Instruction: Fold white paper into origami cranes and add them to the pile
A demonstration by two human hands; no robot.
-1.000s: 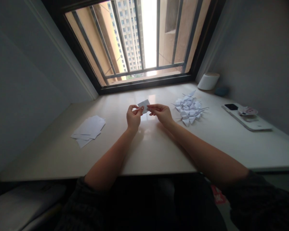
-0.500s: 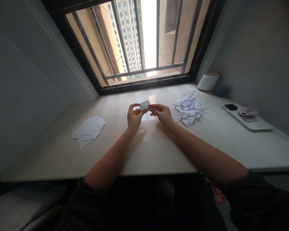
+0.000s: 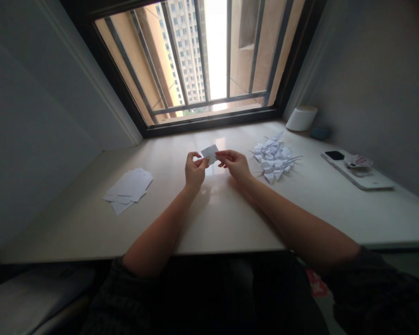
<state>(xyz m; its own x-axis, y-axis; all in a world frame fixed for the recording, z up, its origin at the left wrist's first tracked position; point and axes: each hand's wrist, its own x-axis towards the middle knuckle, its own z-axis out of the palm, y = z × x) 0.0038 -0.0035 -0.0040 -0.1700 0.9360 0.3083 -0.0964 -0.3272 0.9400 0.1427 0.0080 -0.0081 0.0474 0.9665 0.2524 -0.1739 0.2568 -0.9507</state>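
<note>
A small folded piece of white paper (image 3: 210, 151) is held up over the middle of the table, its near face in shade. My left hand (image 3: 195, 169) pinches its lower left edge between thumb and fingers. At its right edge, the fingertips of my right hand (image 3: 234, 164) grip the same paper. Right of my right hand lies a pile of folded white paper cranes (image 3: 274, 158), with pointed tips sticking out. On the left side rests a loose stack of flat white paper sheets (image 3: 129, 187).
A phone (image 3: 358, 170) with a round grip on its back lies at the right. Behind it, by the wall, stand a white cup-like object (image 3: 302, 118) and a dark rounded thing (image 3: 320, 133). The white table (image 3: 216, 223) ends at a barred window (image 3: 209, 116).
The folded paper has tilted, showing a greyer, flatter face. My left fingers have shifted slightly on it, while my right hand stays nearly in place.
</note>
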